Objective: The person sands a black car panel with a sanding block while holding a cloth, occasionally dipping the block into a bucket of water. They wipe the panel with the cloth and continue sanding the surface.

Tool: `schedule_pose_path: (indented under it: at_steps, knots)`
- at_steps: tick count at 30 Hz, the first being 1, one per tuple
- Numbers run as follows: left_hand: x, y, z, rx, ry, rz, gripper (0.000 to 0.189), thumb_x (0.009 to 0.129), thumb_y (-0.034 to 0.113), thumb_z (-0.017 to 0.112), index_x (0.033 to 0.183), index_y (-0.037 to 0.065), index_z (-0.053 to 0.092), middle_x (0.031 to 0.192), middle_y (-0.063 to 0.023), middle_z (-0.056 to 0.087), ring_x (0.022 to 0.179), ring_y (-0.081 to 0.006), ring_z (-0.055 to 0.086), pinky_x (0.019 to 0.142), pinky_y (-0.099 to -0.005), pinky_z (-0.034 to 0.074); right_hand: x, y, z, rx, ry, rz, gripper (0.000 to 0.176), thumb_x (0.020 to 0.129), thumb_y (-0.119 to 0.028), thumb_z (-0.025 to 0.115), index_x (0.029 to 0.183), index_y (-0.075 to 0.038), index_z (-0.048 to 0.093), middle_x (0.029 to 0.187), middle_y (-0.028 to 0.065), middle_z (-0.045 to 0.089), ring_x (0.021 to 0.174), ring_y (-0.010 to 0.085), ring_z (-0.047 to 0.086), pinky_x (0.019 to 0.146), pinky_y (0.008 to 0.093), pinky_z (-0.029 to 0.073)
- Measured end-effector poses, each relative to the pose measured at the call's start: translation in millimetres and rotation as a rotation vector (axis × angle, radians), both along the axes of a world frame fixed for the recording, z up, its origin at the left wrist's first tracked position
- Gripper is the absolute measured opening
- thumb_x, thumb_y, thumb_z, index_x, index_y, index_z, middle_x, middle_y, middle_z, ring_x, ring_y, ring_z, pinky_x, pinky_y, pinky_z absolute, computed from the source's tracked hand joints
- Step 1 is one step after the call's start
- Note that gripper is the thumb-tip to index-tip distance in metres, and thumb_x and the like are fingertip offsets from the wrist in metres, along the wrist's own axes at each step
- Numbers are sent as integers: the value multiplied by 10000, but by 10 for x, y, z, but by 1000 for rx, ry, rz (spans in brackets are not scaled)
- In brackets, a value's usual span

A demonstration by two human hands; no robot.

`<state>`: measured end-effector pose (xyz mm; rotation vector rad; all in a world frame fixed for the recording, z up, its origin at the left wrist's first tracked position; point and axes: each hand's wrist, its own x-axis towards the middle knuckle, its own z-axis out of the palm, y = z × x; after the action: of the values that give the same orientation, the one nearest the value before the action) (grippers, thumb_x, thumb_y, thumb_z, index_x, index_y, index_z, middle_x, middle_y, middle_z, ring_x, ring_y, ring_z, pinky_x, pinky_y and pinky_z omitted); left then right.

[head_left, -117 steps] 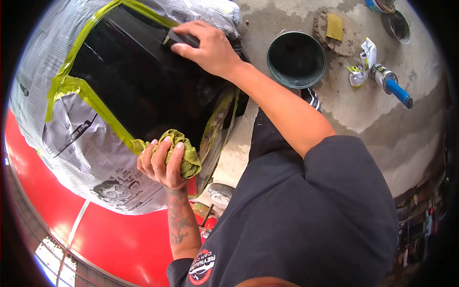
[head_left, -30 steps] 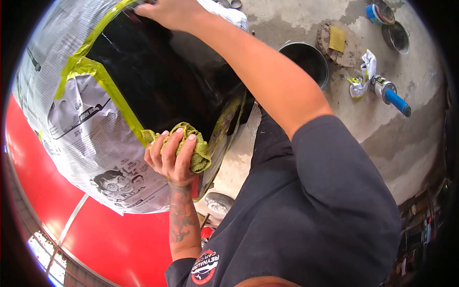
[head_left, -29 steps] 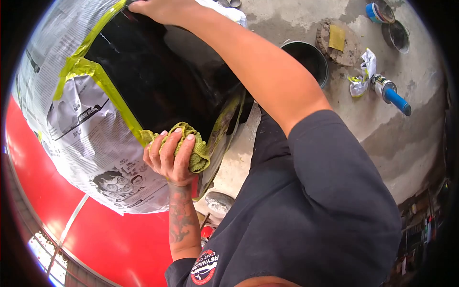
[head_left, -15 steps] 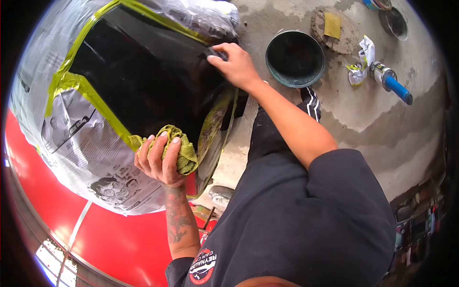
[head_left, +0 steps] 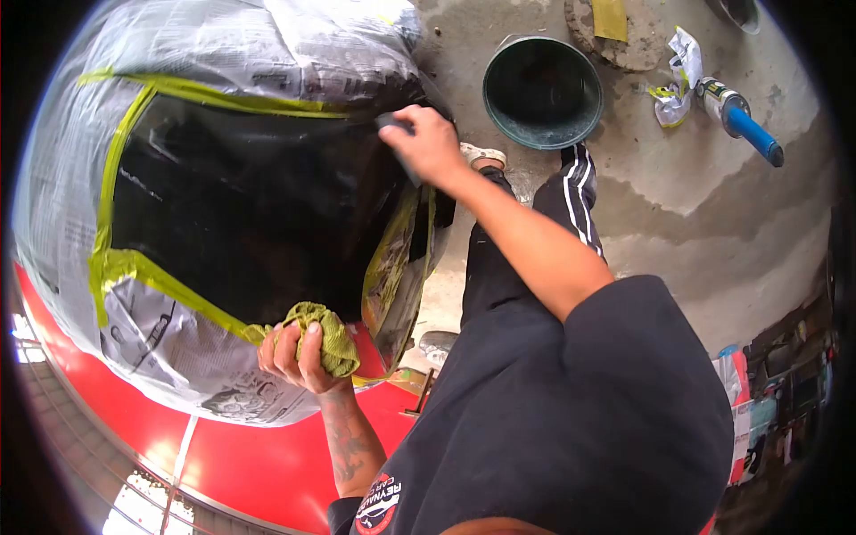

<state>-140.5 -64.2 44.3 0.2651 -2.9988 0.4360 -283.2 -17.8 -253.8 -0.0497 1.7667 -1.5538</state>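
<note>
A glossy black car panel point(head_left: 250, 196) is framed by yellow-green masking tape point(head_left: 107, 192), with newspaper point(head_left: 169, 352) and clear plastic around it. My left hand point(head_left: 299, 357) is closed round a crumpled yellow-green cloth point(head_left: 323, 339) at the panel's near lower corner. At the panel's right edge, my right hand point(head_left: 428, 147) grips a small dark sanding pad point(head_left: 397, 125) against the black surface. The palm and fingers cover part of the pad, and the hand is slightly blurred.
A dark bucket point(head_left: 546, 134) stands on the concrete floor beyond my feet. Behind it, a yellow sheet point(head_left: 610, 20) lies on a round slab point(head_left: 642, 45). A can with a blue roll point(head_left: 753, 134) and crumpled paper point(head_left: 685, 58) lie to the right. Red bodywork point(head_left: 267, 464) shows below left.
My view has shifted, so the panel appears turned and the bucket higher. My right hand stays near the panel's right edge with the pad slightly tilted. The left still grips the cloth.
</note>
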Motion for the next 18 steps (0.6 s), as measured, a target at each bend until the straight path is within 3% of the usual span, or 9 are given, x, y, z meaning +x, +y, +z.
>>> schedule_pose_path:
  at_steps: [3, 6, 9, 11, 13, 16, 18]
  knots:
    - [-53, -9, 24, 52, -29, 92, 300, 855, 265, 829, 1062, 156, 641, 1053, -59, 614, 979, -300, 607, 892, -490, 488, -79, -42, 655, -178, 86, -97, 363, 825, -333, 763, 1016, -29, 719, 1032, 203, 666, 1019, 389, 634, 949, 457, 503]
    - [-315, -49, 89, 68, -86, 116, 272, 851, 225, 823, 1042, 151, 644, 1021, -63, 628, 961, -299, 606, 881, -481, 481, -37, -36, 362, -26, 53, -66, 395, 853, -330, 769, 1065, -1, 715, 1026, 188, 673, 987, 348, 673, 890, 414, 540]
    - [-575, -127, 112, 71, -125, 109, 243, 850, 184, 818, 1014, 132, 646, 969, -71, 647, 933, -303, 619, 886, -481, 480, -5, -31, -120, 163, -151, 26, 419, 827, -337, 774, 1057, 8, 716, 1032, 201, 676, 990, 345, 670, 881, 425, 544]
    - [-680, -163, 100, 87, -152, 104, 246, 846, 179, 823, 1007, 122, 646, 954, -74, 652, 915, -307, 626, 896, -484, 480, -100, -79, 242, 43, 41, 23, 394, 840, -339, 763, 1054, -12, 712, 1050, 200, 667, 1055, 363, 637, 973, 437, 504]
    - [-683, -178, 101, 87, -156, 88, 239, 853, 178, 824, 984, 105, 638, 941, -81, 660, 907, -316, 632, 893, -492, 488, -190, -150, 690, -110, 19, -40, 369, 825, -350, 757, 1031, -48, 703, 1100, 205, 651, 1078, 385, 615, 975, 467, 503]
    - [-614, -181, 114, 53, -172, 52, 222, 899, 206, 794, 1000, 102, 626, 993, -91, 658, 957, -333, 633, 886, -505, 504, -133, -115, 560, -99, 4, -66, 377, 825, -353, 766, 1037, -50, 694, 1114, 190, 646, 1080, 386, 611, 970, 470, 504]
    - [-489, -191, 93, 14, -162, -5, 249, 908, 224, 787, 1046, 109, 615, 1046, -96, 641, 1003, -344, 626, 895, -513, 512, -41, -21, 140, 3, -23, -17, 394, 839, -348, 760, 1073, -37, 698, 1092, 192, 661, 1055, 380, 634, 962, 453, 511]
